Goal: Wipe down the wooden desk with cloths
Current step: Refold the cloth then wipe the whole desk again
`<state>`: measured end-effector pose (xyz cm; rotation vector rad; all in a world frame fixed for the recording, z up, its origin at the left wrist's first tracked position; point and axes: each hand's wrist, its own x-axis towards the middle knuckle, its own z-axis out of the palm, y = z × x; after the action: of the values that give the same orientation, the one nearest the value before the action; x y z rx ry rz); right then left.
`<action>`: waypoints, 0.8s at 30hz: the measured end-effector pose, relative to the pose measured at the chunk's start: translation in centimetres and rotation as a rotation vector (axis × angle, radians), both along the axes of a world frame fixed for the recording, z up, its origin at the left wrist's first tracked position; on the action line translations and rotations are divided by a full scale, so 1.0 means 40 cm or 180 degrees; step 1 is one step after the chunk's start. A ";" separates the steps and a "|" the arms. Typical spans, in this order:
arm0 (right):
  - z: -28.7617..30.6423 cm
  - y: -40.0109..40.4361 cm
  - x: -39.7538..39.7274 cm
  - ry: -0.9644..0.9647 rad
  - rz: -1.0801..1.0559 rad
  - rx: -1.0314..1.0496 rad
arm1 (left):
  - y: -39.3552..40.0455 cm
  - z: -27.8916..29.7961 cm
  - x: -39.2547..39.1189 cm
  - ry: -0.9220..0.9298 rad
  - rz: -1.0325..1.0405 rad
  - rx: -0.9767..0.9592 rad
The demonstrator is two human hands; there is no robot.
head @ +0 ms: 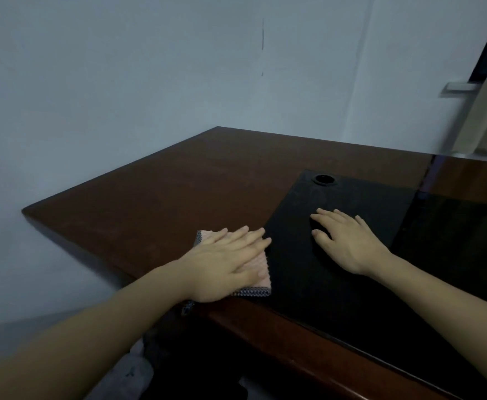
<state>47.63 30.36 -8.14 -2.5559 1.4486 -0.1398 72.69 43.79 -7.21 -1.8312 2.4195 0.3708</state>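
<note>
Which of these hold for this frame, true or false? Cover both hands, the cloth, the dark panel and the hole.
1. The left hand presses flat on the pink cloth. True.
2. The right hand grips a second cloth. False: whether it covers anything dark cannot be told; its fingers lie straight on the black panel.
3. The cloth lies on the wooden desk at the panel's left edge. True.
4. The round hole sits at the panel's near edge. False: it is at the far edge, beyond the right hand.
5. Both hands are raised off the desk. False: both rest on surfaces.
</note>
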 end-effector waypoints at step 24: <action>0.006 -0.002 0.003 0.0075 0.0000 0.0026 | 0.029 0.004 0.086 -0.0006 0.0524 -0.0015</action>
<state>47.76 30.29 -7.89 -2.5595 1.4546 -0.1038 76.12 44.96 -7.03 -2.0381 2.2764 0.3753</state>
